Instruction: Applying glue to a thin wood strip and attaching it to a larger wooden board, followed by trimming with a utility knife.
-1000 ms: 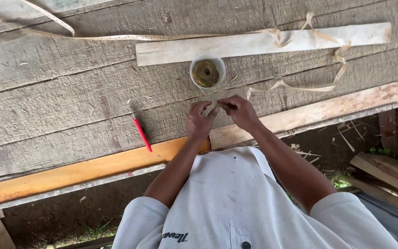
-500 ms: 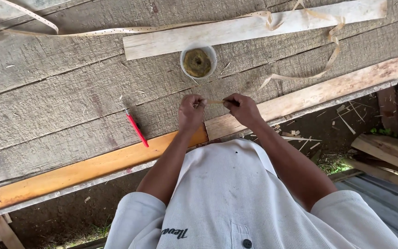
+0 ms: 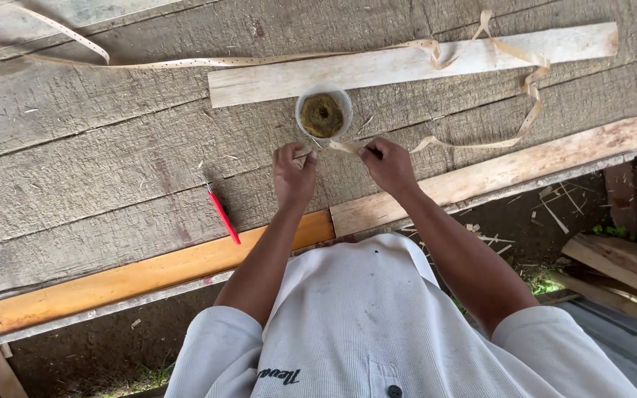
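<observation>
The fingers (image 3: pixel 305 156) of the left hand (image 3: pixel 293 177) pinch one end of a pale, flat strip (image 3: pixel 348 147), and the fingers (image 3: pixel 369 152) of the right hand (image 3: pixel 387 168) pinch it a little further along, so a short length is stretched between the two hands at the middle of the frame. That held stretch runs left to right, nearly level. Past the right hand the strip goes on toward the right of the frame, loops up near the right end of a pale wooden slat (image 3: pixel 407 65) and comes back leftward as a long band dotted with small holes, reaching the upper left corner, where the frame edge cuts it off.

Just above the hands stands a small clear round container (image 3: pixel 324 112), open at the top, with a brownish-yellow ring-shaped mass inside; what that mass is cannot be made out. It bears no label that can be seen. The slat lies just beyond it, its long axis tilted slightly up to the right.

A red pencil-like tool (image 3: pixel 223 214) lies on the grey plank surface (image 3: pixel 97 169) left of the left hand, pointing up-left. An orange-brown board (image 3: pixel 112 284) and a paler board (image 3: pixel 525 166) edge the surface nearest the person. The white shirt (image 3: pixel 377 332) hides the ground below.
</observation>
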